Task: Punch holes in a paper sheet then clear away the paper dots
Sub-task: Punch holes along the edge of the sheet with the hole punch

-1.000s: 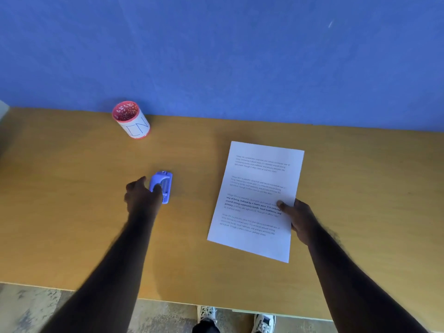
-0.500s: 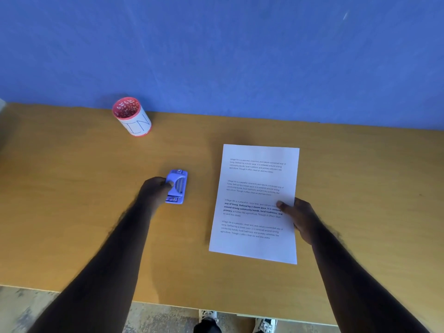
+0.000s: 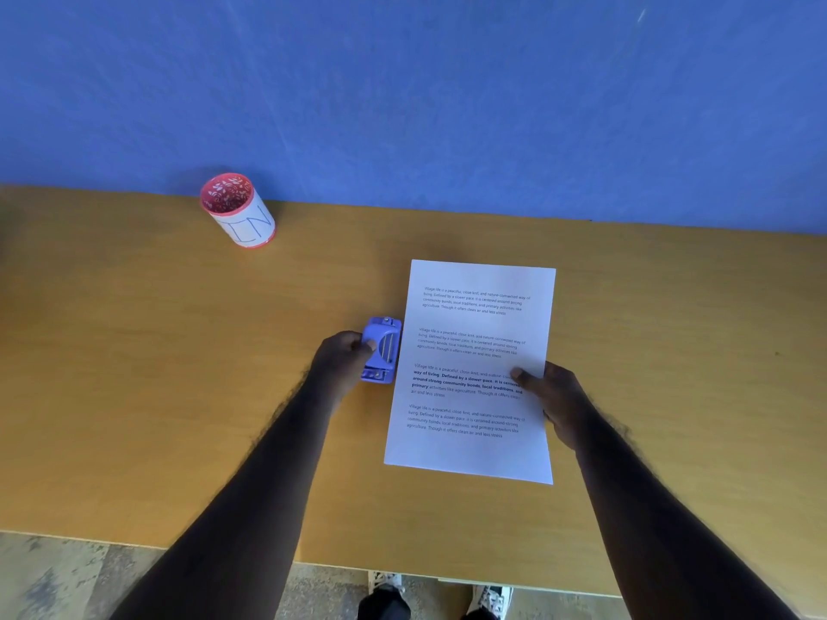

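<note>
A white printed paper sheet (image 3: 474, 346) lies flat on the wooden table (image 3: 134, 373), right of centre. A small blue hole punch (image 3: 381, 351) sits right beside the sheet's left edge. My left hand (image 3: 340, 362) grips the punch from its left side, thumb on top. My right hand (image 3: 552, 396) holds the sheet's right edge, thumb pressing on the printed text. No paper dots are visible.
A red-rimmed white cup (image 3: 239, 210) with a patterned inside stands at the back left by the blue wall (image 3: 447, 105). The table's near edge runs along the bottom, with floor and shoes (image 3: 389, 588) below it.
My left hand has slid the hole punch rightward until it reaches the sheet's left edge. The sheet has turned to lie straighter under my right hand.
</note>
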A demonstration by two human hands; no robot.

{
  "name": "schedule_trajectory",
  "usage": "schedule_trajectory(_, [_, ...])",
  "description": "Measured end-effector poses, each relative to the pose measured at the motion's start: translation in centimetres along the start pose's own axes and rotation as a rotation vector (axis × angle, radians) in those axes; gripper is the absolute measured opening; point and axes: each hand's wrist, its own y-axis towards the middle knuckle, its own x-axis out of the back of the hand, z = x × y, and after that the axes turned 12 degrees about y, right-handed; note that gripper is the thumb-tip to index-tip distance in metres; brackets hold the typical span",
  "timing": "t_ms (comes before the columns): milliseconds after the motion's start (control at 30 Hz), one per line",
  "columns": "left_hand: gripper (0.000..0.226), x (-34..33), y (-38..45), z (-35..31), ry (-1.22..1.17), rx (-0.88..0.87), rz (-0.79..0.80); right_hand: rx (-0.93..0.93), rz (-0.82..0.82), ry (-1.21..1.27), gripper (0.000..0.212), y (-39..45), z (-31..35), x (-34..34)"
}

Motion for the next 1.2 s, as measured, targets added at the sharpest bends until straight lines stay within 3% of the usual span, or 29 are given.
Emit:
schedule_trajectory(700, [0.026, -2.4, -0.9, -2.0, 0.063, -0.029, 0.012, 0.018, 0.010, -0.022, 0.024, -0.1, -0.2, -0.2])
schedule_trajectory(800, [0.017, -2.5, -0.6, -2.2, 0.049, -0.022, -0.001, 0.021, 0.010, -0.038, 0.022, -0.1, -0.1, -0.3])
schedule_trajectory(1200, [0.007, -1.3, 0.7, -3.2, -0.125, 0.209, 0.154, 0.028, 0.008, -0.062, 0.016, 0.1, -0.3, -0.2])
